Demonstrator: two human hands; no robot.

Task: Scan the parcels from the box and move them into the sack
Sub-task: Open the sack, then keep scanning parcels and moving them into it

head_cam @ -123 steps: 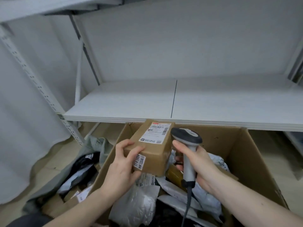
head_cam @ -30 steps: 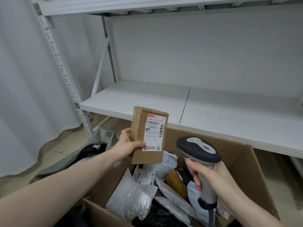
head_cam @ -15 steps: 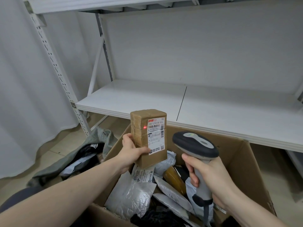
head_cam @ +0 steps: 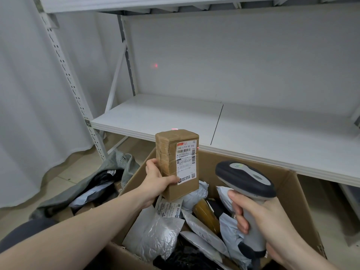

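My left hand [head_cam: 155, 182] grips a small brown cardboard parcel [head_cam: 169, 152] upright above the open cardboard box [head_cam: 296, 193], its white shipping label facing me. My right hand [head_cam: 259, 217] is closed around the handle of a grey and black barcode scanner [head_cam: 245, 180], held to the right of the parcel with its head aimed toward it. A red scan dot shows at the label's right edge, and another on the back wall. The box holds several grey, silver and brown mailers [head_cam: 155, 230]. A grey sack [head_cam: 81, 190] with parcels inside lies on the floor, left of the box.
A white metal shelf [head_cam: 243, 123] runs across just behind the box, its perforated upright [head_cam: 68, 75] at the left. A white curtain [head_cam: 29, 114] hangs on the left, down to the tiled floor.
The red scan dot has shifted from the parcel's left part to the label's right edge, and now also hits the back wall. Both hands stay roughly in place.
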